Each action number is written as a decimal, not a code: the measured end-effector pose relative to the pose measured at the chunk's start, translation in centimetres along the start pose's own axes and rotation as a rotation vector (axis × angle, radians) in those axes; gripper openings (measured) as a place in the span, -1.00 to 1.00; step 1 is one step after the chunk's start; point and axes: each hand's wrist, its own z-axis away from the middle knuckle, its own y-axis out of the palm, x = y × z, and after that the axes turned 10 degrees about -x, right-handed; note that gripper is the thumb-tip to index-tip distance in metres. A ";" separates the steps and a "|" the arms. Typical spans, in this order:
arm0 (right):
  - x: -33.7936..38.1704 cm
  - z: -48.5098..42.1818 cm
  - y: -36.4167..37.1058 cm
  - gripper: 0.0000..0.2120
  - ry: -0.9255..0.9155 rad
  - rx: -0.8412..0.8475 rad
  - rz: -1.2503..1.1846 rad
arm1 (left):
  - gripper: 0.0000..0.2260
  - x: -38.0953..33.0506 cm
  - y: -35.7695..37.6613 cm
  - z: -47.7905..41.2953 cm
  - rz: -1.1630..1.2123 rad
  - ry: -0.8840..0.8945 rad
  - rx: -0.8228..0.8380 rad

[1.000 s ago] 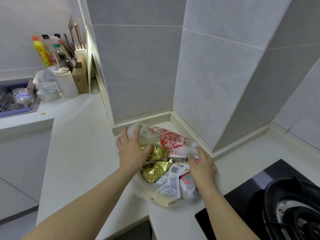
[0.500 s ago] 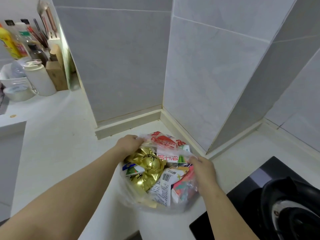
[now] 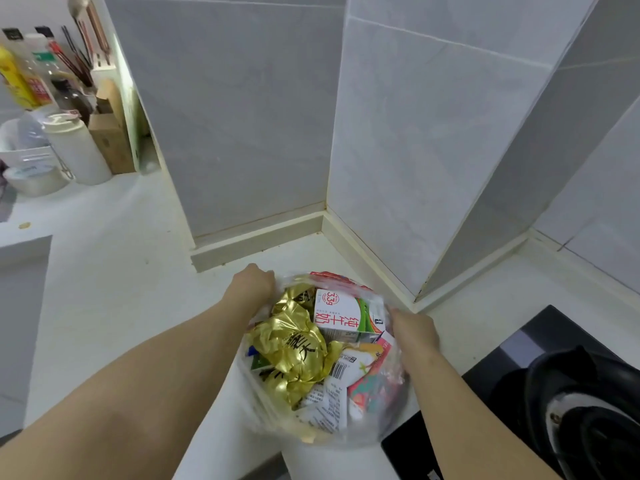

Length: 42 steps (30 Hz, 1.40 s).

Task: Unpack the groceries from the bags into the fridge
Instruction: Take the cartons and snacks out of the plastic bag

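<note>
Left hand (image 3: 254, 285) and right hand (image 3: 414, 332) curl round the clear plastic grocery bag's (image 3: 375, 427) rim; I'd part it evenly, gently.

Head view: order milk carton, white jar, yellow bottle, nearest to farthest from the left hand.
1. Milk carton, in the bag by the left hand.
2. White jar, back left on counter.
3. Yellow bottle, beyond the jar.

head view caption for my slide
Left hand and right hand grip a clear grocery bag on the white counter, milk carton on top.
</note>
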 end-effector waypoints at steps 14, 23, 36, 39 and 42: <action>-3.9 4.4 -2.0 -0.84 -0.305 -0.291 -0.163 | -0.84 6.9 0.0 4.9 0.443 0.244 0.028; -7.5 10.5 -1.8 -0.50 -0.538 0.065 0.150 | -0.77 9.1 0.2 11.7 0.529 0.428 -0.025; -7.7 6.9 -4.0 -0.46 -0.805 -0.198 0.659 | -0.49 7.5 3.9 14.6 0.276 0.355 -0.153; -9.4 8.2 -4.3 -0.48 -0.734 -0.129 0.814 | -0.27 8.8 3.9 14.3 0.171 0.456 -0.060; -9.8 9.1 -4.2 -0.49 -0.713 -0.101 0.825 | -0.34 9.4 3.3 13.0 0.060 0.504 -0.035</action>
